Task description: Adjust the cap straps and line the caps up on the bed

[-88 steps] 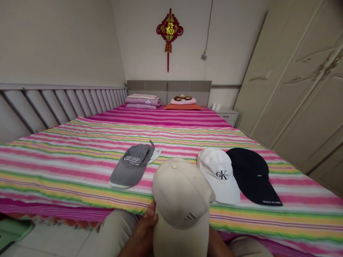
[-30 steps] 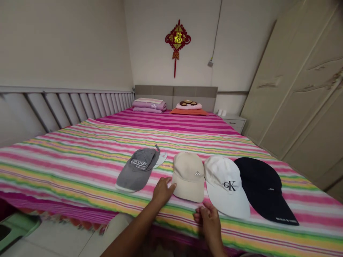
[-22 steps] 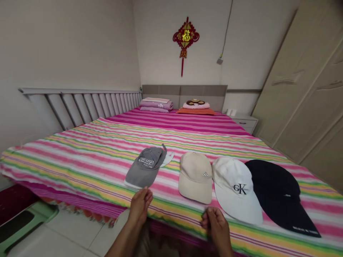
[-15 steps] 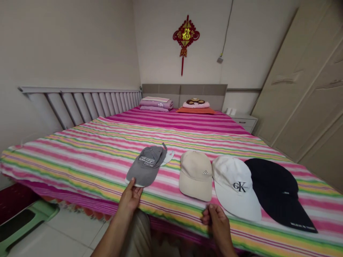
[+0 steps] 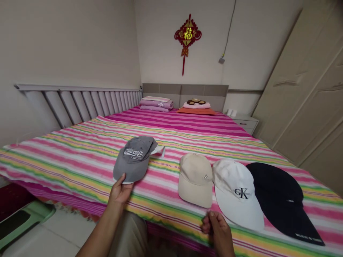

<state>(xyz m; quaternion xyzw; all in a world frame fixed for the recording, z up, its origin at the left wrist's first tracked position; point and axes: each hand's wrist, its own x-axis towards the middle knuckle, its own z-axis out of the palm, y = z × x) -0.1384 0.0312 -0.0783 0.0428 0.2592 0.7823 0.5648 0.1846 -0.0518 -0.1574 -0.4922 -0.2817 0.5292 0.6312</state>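
My left hand (image 5: 121, 191) pinches the brim of a grey cap (image 5: 135, 157) with white lettering, thumb on top and fingers beneath. The cap looks tilted up off the bed, its strap and a pale tag pointing right. My right hand (image 5: 218, 226) is closed, thumb against curled fingers, just below the brim of a beige cap (image 5: 195, 178) and apart from it; nothing shows in it. To the right of the beige cap lie a white cap (image 5: 237, 194) with black "CK" letters and a black cap (image 5: 284, 200), side by side, brims toward me.
A striped sheet (image 5: 80, 153) covers the bed. Folded purple bedding (image 5: 157, 104) and a pink folded pile (image 5: 197, 105) rest by the headboard (image 5: 166, 91). A radiator (image 5: 88, 103) runs along the left wall. A green stool (image 5: 34, 217) stands at lower left, a nightstand (image 5: 245, 123) at the far right.
My left hand has moved left and slightly up with the grey cap, which has come away from its earlier spot. My right hand stays near the beige cap. The view has shifted slightly.
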